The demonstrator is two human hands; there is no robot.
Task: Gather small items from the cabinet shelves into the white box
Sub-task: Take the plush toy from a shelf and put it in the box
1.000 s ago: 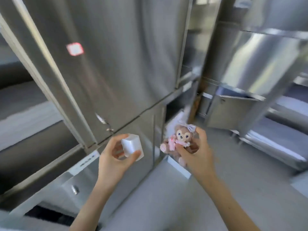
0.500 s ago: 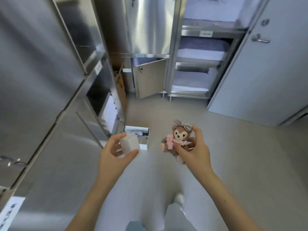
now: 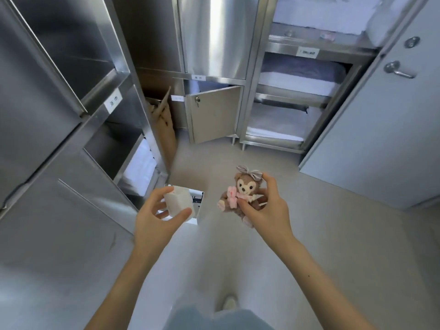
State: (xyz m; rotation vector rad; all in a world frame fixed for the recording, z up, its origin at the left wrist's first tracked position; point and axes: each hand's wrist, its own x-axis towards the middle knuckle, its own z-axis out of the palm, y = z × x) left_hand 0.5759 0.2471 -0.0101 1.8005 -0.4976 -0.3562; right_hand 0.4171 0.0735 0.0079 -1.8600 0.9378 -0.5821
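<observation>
While left hand point(image 3: 156, 221) fingers pinch a white cube point(image 3: 178, 203) — right hand point(image 3: 267, 211) fingers clutch a plush bear point(image 3: 240, 195)

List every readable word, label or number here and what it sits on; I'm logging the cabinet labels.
"浴巾", roughly: white label on the left cabinet's shelf edge.
White label under the centre steel door: two characters, too blurred.
Label on the right shelf edge: too blurred.
Small label beside the open door: unreadable.

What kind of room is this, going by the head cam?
Probably a linen or storage room. Stainless steel cabinets with labelled shelves line the walls, folded white towels fill the open shelving, and a grey door with a lever handle shuts it off. Both hands carry small items above a white box on the floor.
</observation>
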